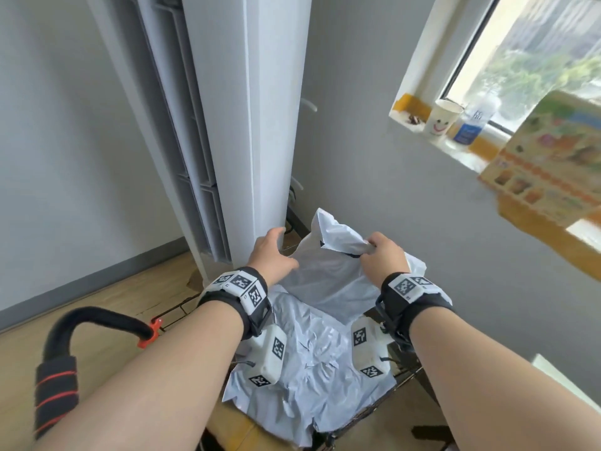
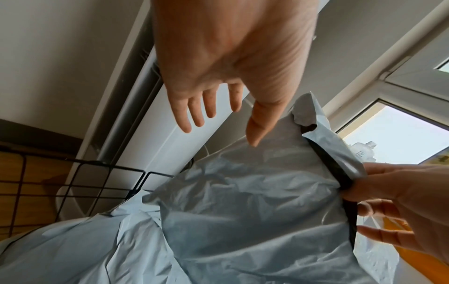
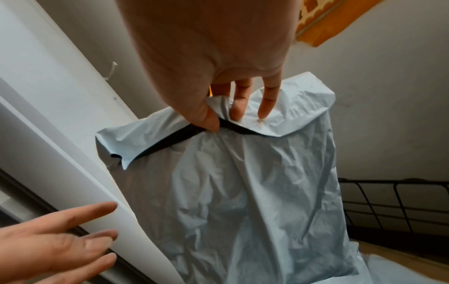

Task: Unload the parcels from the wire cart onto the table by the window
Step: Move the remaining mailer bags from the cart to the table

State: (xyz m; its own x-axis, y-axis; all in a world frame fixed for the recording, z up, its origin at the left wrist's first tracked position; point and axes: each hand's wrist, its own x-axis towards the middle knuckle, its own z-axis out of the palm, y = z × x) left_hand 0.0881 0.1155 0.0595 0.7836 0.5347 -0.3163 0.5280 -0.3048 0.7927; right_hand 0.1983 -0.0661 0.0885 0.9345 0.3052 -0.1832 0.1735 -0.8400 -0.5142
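A pale grey plastic mailer parcel (image 1: 328, 271) (image 2: 255, 201) (image 3: 243, 182) stands tilted up out of the black wire cart (image 2: 80, 184) (image 3: 393, 203). My right hand (image 1: 379, 252) (image 3: 226, 117) pinches its folded top flap beside the black seal strip. My left hand (image 1: 274, 253) (image 2: 213, 115) hovers at the parcel's left edge with straight, spread fingers and holds nothing. More crumpled grey mailers (image 1: 312, 375) fill the cart beneath my wrists. A cardboard box (image 1: 227, 431) shows under them at the bottom.
A tall white floor air conditioner (image 1: 240, 125) stands right behind the cart. The cart's black padded handle (image 1: 61, 353) curves at lower left. On the windowsill (image 1: 452, 148) at upper right stand a paper cup (image 1: 442, 120) and a bottle (image 1: 474, 125). A colourful printed carton (image 1: 553, 157) juts in from the right.
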